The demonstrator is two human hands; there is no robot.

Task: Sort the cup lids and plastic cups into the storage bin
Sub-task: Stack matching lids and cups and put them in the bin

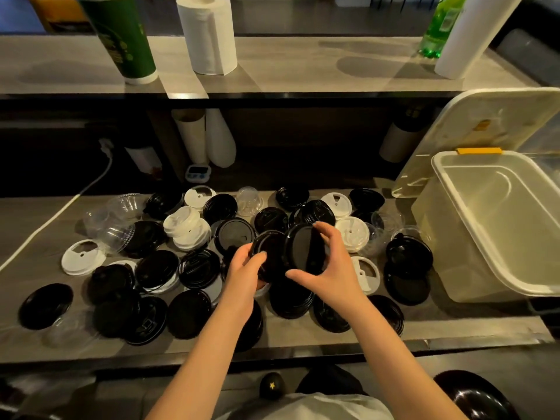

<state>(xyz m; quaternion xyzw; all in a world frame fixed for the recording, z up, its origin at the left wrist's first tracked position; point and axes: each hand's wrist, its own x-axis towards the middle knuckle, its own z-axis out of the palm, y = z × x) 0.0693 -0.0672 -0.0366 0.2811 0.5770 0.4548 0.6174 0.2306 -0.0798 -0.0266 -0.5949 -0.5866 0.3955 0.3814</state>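
Several black lids [157,268] and white lids [353,233] lie scattered over the lower counter [36,225], with clear plastic cups [116,228] on their sides at the left and back. My left hand [245,268] grips a black lid [266,253] by its near edge. My right hand [327,262] holds a second black lid [303,247] tilted on edge, thumb below and fingers over its top. The two lids meet above the pile's middle. The translucent storage bin [472,234] stands at the right, nothing visible inside.
The bin's cover [485,122] leans upright behind the bin. A raised shelf [288,71] behind carries a green cup stack [121,37], paper towel rolls [209,34] and a green bottle [439,25]. A white cable [69,204] crosses the left counter. A small timer [197,173] sits at the back.
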